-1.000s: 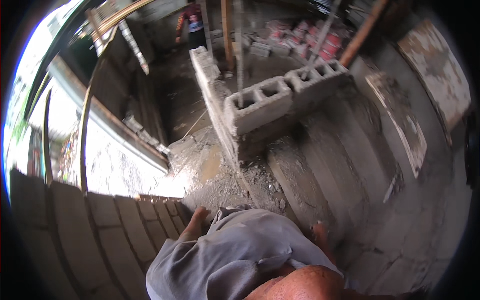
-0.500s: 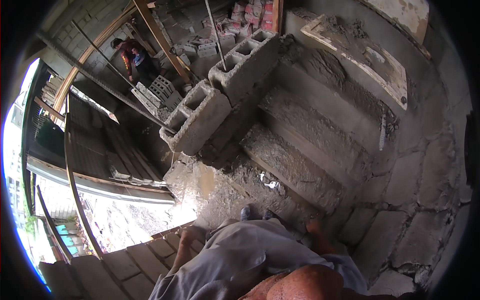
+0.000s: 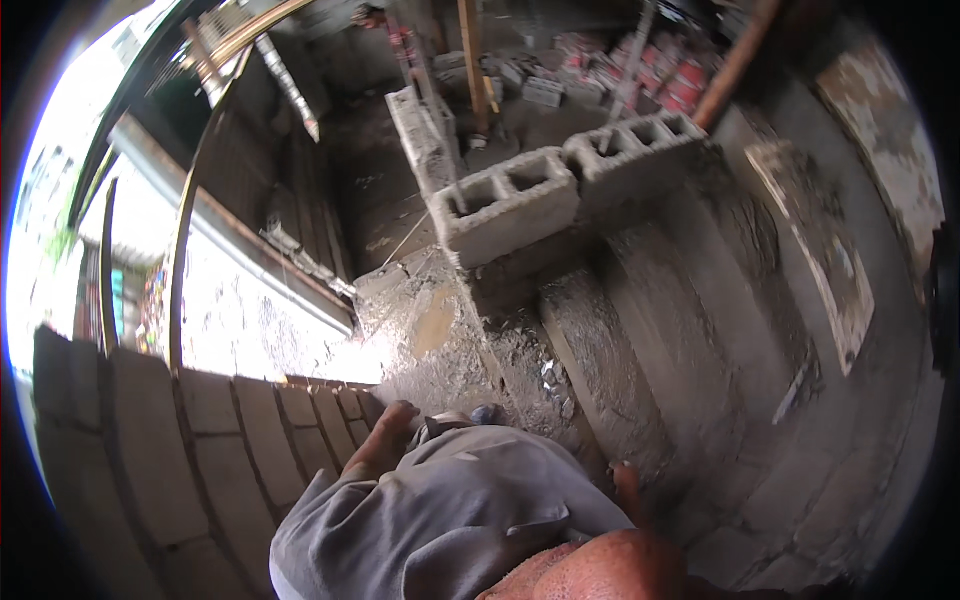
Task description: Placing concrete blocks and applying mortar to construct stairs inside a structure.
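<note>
My left hand (image 3: pixel 401 411) hangs low beside the grey block wall on my left, in front of my grey shirt. My right hand (image 3: pixel 626 478) hangs by my right side above the wet concrete steps (image 3: pixel 610 350). Nothing can be made out in either hand, and both are too small and blurred to read the fingers. Ahead of me, two hollow concrete blocks, a nearer one (image 3: pixel 510 215) and a farther one (image 3: pixel 640 160), stand end to end along the edge of the steps. A shoe tip (image 3: pixel 486 413) shows below my shirt.
A mortar-smeared board (image 3: pixel 815 255) leans at the right wall. Upright rebar (image 3: pixel 632 60) rises by the blocks. Farther back are a wooden post (image 3: pixel 472 65), red-and-white sacks (image 3: pixel 680 80) and a co-worker (image 3: pixel 398 40). The block wall (image 3: pixel 210 430) runs along my left, next to a bright opening.
My view has swung, so the blocks and steps sit farther right and more of the left wall shows. My left hand appears higher in view. The co-worker now appears more upright, partly cut off.
</note>
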Motion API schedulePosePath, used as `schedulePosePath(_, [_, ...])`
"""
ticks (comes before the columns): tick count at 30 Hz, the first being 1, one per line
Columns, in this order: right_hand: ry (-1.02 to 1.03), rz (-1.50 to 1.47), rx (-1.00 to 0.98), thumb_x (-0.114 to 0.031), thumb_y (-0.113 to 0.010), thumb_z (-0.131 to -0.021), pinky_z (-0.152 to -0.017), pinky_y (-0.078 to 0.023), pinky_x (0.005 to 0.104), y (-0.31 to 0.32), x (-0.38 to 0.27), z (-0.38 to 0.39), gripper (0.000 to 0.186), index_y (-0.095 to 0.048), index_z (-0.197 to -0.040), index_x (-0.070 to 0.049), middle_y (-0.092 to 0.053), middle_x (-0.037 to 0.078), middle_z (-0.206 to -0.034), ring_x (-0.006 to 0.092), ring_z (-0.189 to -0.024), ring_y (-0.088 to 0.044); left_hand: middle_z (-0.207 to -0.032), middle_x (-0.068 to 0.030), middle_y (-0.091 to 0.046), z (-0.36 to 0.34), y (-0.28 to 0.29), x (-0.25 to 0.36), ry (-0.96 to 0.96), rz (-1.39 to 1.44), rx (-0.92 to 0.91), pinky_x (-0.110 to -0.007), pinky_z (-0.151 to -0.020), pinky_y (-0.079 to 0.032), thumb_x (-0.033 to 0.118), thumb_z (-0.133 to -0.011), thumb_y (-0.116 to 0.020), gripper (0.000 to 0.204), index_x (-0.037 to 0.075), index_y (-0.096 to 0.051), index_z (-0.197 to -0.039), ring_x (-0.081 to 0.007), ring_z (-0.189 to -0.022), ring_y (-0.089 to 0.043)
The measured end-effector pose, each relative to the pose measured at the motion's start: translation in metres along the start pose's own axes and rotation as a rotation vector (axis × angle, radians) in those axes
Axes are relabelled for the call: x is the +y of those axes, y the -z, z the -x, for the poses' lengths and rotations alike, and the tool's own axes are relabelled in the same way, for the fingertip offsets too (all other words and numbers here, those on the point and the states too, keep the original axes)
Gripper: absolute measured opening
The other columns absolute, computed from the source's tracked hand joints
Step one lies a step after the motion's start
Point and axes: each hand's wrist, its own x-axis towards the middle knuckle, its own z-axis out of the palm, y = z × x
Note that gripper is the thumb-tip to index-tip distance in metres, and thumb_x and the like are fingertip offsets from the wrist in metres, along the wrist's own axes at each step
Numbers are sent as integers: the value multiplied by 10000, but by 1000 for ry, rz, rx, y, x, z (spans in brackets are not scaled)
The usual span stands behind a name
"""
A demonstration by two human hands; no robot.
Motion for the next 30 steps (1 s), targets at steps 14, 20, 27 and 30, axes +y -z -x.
schedulePosePath(14, [443,290,-234,-95,-559,-858,-393,-351,292,33,10,-94,550,-380,-1361,34,-547,39,-653,119,-494,-482,-779,-91,-649,75,-48,-16,28,182,324,-409,-631,-490,205,-819,-573,137,140,-674,-755,-268,-734,-645])
schedulePosePath(20, [-45,-62,-225,-83,-581,-853,-384,-368,287,7,-78,16,623,-326,-1410,32,-572,40,-684,113,-512,-490,-924,-26,-586,105,-26,-32,47,795,301,-388,-751,-442,394,-899,-555,256,141,-590,-912,-219,-897,-565])
schedulePosePath(27, [247,19,-226,-129,-598,-823,-376,-373,304,11,27,-37,285,-549,-1064,15,-568,47,-617,128,-491,-504,-814,-77,-637,65,1,19,-288,1545,390,-362,-693,-480,225,-834,-588,141,111,-657,-789,-237,-786,-611])
schedulePosePath(30, [50,-39,-200,-134,-593,-806,-404,-399,323,16,19,-3,152,-586,-893,-9,-566,52,-597,144,-493,-514,-759,-64,-595,55,0,-10,-216,1115,432,-353,-673,-470,214,-808,-618,128,100,-631,-749,-220,-754,-587])
